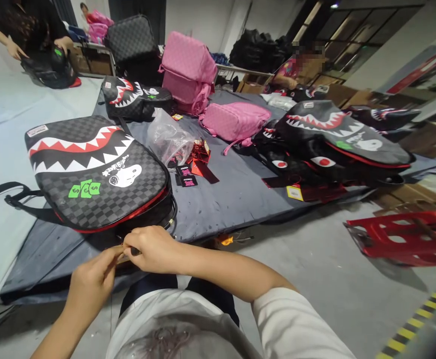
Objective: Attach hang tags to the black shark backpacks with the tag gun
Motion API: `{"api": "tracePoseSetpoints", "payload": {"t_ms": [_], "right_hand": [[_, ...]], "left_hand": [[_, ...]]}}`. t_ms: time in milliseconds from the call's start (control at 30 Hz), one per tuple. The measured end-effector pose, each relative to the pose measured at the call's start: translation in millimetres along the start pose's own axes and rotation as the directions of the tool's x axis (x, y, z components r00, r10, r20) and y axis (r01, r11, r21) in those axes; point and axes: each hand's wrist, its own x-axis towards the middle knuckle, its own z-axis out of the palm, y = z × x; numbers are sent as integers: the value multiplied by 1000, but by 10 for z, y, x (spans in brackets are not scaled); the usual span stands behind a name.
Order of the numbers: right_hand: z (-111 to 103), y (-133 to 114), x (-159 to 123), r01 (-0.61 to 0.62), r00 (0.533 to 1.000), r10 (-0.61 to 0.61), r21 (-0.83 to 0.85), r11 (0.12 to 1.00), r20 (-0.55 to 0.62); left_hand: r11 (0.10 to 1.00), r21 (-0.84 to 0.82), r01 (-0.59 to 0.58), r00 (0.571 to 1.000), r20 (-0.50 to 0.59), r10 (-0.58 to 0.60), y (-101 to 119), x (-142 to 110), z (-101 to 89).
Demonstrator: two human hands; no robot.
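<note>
A black checkered backpack (98, 174) with a shark-mouth print, green dollar signs and a red zip line lies on the grey mat (232, 194) right in front of me. My left hand (90, 284) and my right hand (152, 248) meet at its near edge. Both pinch something small and thin there, perhaps a zip pull or tag; I cannot make it out. Their fingers are pressed together.
Red and black tags (193, 172) and a clear plastic bag (167, 137) lie mid-mat. More shark backpacks (345, 137) and pink backpacks (188, 70) fill the far side. A red plastic stool (404, 237) lies on the floor at right. Another person's hands handle a black bag (49, 67) at far left.
</note>
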Motion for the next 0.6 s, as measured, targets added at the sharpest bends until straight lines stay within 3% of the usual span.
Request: {"api": "tracePoseSetpoints", "payload": {"t_ms": [100, 200, 267, 333, 400, 500, 600], "right_hand": [[8, 12, -15, 12, 1000, -12, 31, 999, -11], [15, 17, -26, 13, 1000, -13, 32, 999, -28], [20, 21, -32, 5, 999, -4, 40, 999, -33], [28, 31, -39, 6, 999, -3, 72, 997, -41], [39, 45, -45, 11, 998, -5, 105, 994, -60], [57, 65, -55, -26, 995, 41, 170, 985, -90], [72, 69, -67, -79, 990, 105, 246, 966, -95]], "left_hand": [[999, 40, 28, 998, -55, -26, 15, 9, -4], [1000, -3, -15, 1000, 12, 15, 31, 25, -4], [999, 36, -30, 1000, 0, 30, 48, 34, -4], [995, 99, 14, 998, -60, -8, 66, 40, -4], [996, 65, 58, 997, -53, -54, 80, 43, -3], [1000, -19, 5, 1000, 19, -4, 84, 42, -1], [995, 93, -28, 999, -38, 32, 83, 40, 11]]}}
